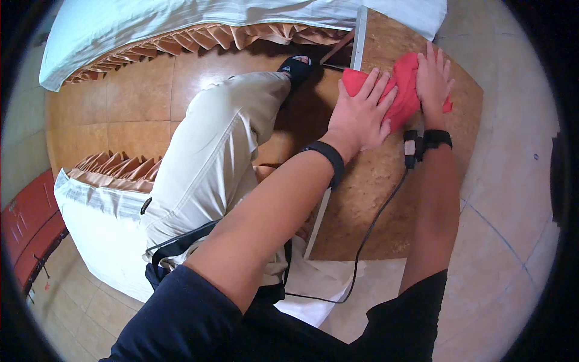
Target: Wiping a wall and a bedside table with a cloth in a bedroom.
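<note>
The broad brown board [344, 223] takes up the right of the scene, from far to near, with a pale strip [360, 39] along its left edge; with both arms stretched so far out, weight is best put straight down through the palms, so as not to shove the board. To its left is the person's leg in cream trousers [205, 139], which gives a steady base if it stays clear of that edge. The red cloth [405, 99] lies bunched on the far part of the board, under and between the hands. Its folds would, I judge, be better opened out, since a lump spreads pressure unevenly. The left hand [360, 117] rests on the cloth's left side with fingers spread, a good shape for even contact. The right hand [431, 84] lies along the right side, fingers stretched toward the far edge, slightly apart, pinching nothing that shows; its palm's contact is hidden. Smallest, the black cable [374, 220] runs near from the right wrist across the board, and needs slack and a path clear of the cloth.
</note>
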A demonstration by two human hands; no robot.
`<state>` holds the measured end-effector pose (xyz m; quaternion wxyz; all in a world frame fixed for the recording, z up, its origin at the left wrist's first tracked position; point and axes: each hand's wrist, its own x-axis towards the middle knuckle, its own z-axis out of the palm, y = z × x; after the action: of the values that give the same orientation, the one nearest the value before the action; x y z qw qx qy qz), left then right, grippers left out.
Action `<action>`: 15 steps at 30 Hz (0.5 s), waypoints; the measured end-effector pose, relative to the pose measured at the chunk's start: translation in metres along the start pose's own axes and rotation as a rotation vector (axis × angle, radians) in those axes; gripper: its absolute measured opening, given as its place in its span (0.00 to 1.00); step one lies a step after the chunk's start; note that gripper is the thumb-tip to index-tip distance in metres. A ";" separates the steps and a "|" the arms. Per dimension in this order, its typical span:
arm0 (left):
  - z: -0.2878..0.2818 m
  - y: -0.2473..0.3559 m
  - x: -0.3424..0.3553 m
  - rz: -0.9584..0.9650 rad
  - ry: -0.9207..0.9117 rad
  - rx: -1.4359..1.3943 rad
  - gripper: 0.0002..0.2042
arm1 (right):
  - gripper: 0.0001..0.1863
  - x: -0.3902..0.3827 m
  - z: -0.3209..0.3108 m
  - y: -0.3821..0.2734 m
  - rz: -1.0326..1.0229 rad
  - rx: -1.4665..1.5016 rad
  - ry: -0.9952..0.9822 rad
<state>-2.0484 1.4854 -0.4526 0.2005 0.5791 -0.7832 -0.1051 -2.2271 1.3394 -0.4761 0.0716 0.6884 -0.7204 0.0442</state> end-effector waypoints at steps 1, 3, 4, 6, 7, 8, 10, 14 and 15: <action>-0.001 0.000 0.000 -0.004 -0.002 0.010 0.29 | 0.29 -0.004 -0.002 -0.002 -0.017 0.004 0.016; -0.001 0.001 0.001 -0.005 -0.003 0.016 0.28 | 0.29 -0.009 -0.004 -0.005 -0.032 0.004 0.033; -0.001 0.001 0.001 -0.001 0.000 0.022 0.29 | 0.28 -0.011 -0.003 -0.005 -0.044 0.018 0.037; -0.001 0.001 0.000 0.002 0.002 0.028 0.29 | 0.28 -0.016 -0.003 -0.008 -0.055 0.032 0.041; -0.001 0.000 -0.001 0.000 -0.004 0.029 0.29 | 0.28 -0.019 -0.003 -0.011 -0.061 0.039 0.042; -0.002 -0.001 -0.001 -0.002 -0.010 0.030 0.29 | 0.28 -0.022 -0.003 -0.014 -0.067 0.046 0.043; -0.002 0.001 0.000 -0.004 -0.009 0.025 0.29 | 0.28 -0.024 -0.005 -0.013 -0.070 0.048 0.051; -0.002 0.004 0.001 -0.006 -0.033 0.024 0.29 | 0.27 -0.033 -0.005 -0.012 -0.078 0.054 0.080; -0.003 0.003 0.001 -0.006 -0.031 0.024 0.29 | 0.27 -0.035 -0.006 -0.015 -0.079 0.054 0.081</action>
<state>-2.0501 1.4859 -0.4486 0.1809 0.5821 -0.7857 -0.1053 -2.2107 1.3740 -0.4759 0.0838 0.7156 -0.6877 0.0888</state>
